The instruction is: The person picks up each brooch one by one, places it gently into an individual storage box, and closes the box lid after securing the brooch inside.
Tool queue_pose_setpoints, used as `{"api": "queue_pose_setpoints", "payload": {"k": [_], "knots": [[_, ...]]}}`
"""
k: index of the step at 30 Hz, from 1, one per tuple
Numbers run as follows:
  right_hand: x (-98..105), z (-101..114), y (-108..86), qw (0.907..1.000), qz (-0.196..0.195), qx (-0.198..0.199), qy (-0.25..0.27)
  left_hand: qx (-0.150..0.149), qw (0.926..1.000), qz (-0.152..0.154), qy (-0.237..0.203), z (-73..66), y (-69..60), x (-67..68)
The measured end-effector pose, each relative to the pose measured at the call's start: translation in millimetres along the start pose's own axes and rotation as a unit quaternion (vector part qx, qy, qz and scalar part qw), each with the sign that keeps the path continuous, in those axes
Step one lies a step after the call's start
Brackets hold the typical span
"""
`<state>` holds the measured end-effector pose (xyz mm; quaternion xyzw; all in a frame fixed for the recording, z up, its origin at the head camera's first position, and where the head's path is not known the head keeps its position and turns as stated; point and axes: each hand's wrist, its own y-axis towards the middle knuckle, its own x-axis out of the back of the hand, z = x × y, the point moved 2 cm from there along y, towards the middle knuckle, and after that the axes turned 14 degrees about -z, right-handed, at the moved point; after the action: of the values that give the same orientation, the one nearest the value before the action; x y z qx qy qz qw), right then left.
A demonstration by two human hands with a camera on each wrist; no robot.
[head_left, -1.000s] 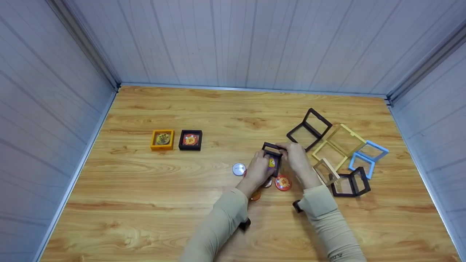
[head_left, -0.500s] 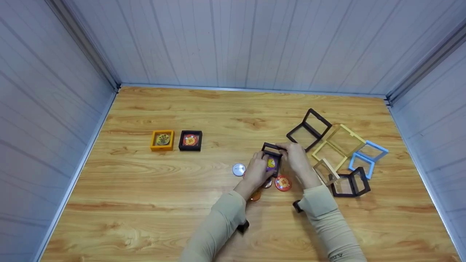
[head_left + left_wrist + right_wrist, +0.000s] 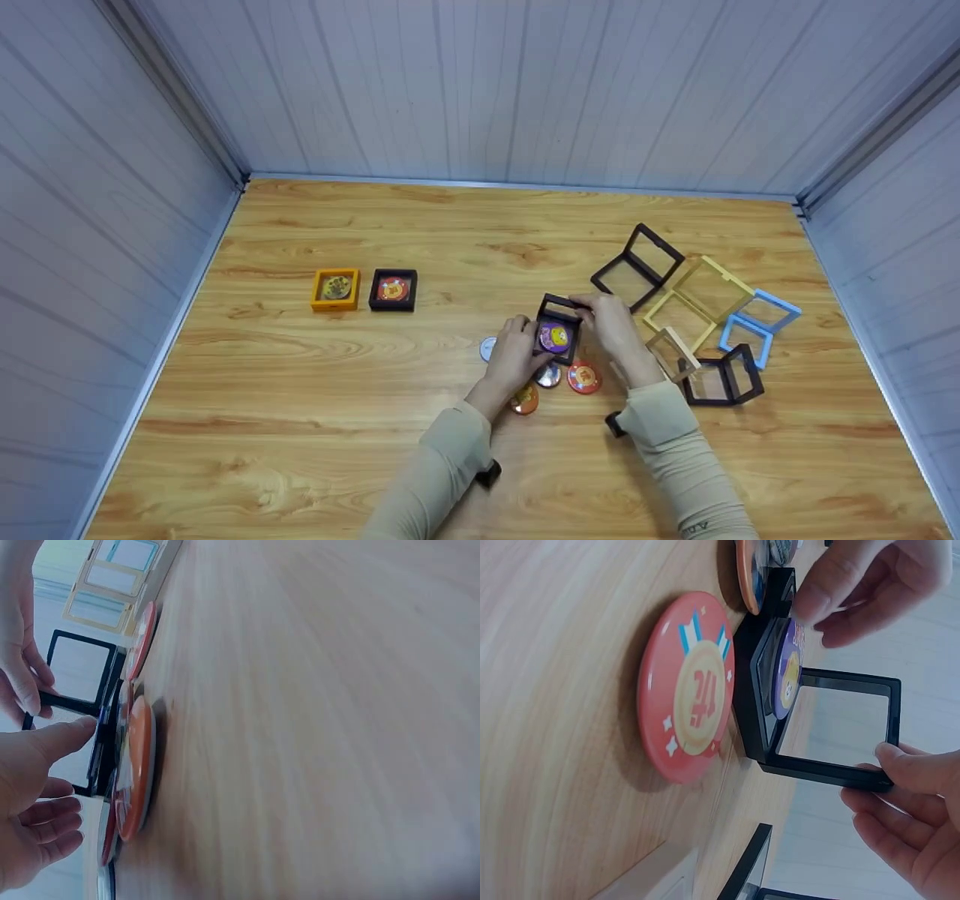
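Observation:
A small black hinged display frame (image 3: 571, 351) lies with its lid raised, ahead of both hands. Inside its base rests a purple round badge with a yellow figure (image 3: 556, 338), tilted in the right wrist view. My right hand (image 3: 611, 322) pinches the lid's upper corner between thumb and fingers (image 3: 889, 825). At the base's left side is my left hand (image 3: 511, 354), its thumb straight at the edge and its other fingers relaxed in the left wrist view. Close by lie a red badge (image 3: 583, 377), an orange badge (image 3: 524, 400) and a dark-rimmed badge (image 3: 548, 375).
At left stand a closed yellow frame (image 3: 335, 289) and a closed black frame (image 3: 392, 290), each with a badge inside. Several opened frames lie at right, among them a black one (image 3: 631, 259), a gold one (image 3: 712, 292) and a blue one (image 3: 757, 328). A white badge (image 3: 487, 348) is partly hidden.
My left hand has drawn back to the left and down from the frame, uncovering the purple badge and the badges below. The right hand still holds the lid in place.

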<state>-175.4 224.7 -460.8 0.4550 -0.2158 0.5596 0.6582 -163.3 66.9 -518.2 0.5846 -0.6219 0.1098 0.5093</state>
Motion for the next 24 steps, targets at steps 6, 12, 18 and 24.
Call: {"api": "queue_pose_setpoints", "payload": {"k": [6,12,18,24], "knots": [[0.5,-0.7,-0.1,0.9999,-0.001,0.015,0.002,0.012,0.9998,0.003,0.017,6.9,-5.3,2.9],[-0.6,-1.9,0.0,0.9996,-0.008,0.026,0.008,0.009,0.9993,0.012,0.035,10.1,-7.3,2.7],[-0.5,-1.8,-1.7,0.9994,-0.018,0.029,0.009,0.017,0.9986,0.027,0.042,10.2,-7.7,1.9],[0.0,-1.6,-4.0,0.9991,-0.024,0.033,0.011,0.014,0.9985,0.028,0.046,9.9,-7.3,1.6]]}}
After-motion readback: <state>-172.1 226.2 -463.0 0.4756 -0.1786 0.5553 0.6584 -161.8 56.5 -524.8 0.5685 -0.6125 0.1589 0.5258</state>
